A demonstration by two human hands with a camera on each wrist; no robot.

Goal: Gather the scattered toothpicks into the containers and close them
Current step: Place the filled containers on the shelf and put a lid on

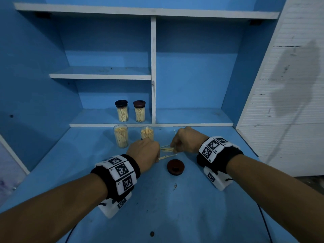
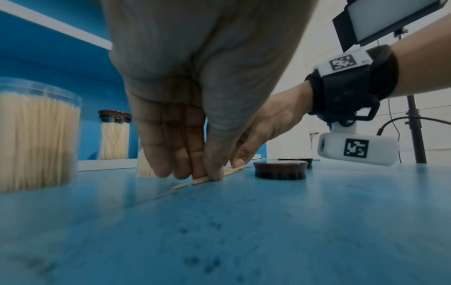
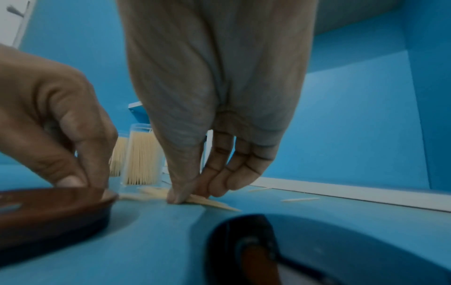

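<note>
A small bunch of loose toothpicks [image 1: 167, 151] lies on the blue tabletop between my hands. My left hand [image 1: 145, 151] pinches one end of the toothpicks [image 2: 205, 179] against the table with thumb and fingers. My right hand [image 1: 184, 140] pinches the other end of the bunch [image 3: 207, 201]. Two open clear containers, the left one [image 1: 121, 135] and the right one [image 1: 147, 133], stand full of toothpicks just behind my left hand. A brown lid [image 1: 175, 167] lies on the table in front of the bunch. A second dark lid [image 3: 263, 248] lies under my right wrist.
Two closed toothpick jars [image 1: 121, 110] [image 1: 139, 111] stand on the low shelf at the back. A few stray toothpicks [image 3: 300, 199] lie near the shelf edge [image 1: 175, 125] to the right. A white panel [image 1: 289, 85] borders the right side.
</note>
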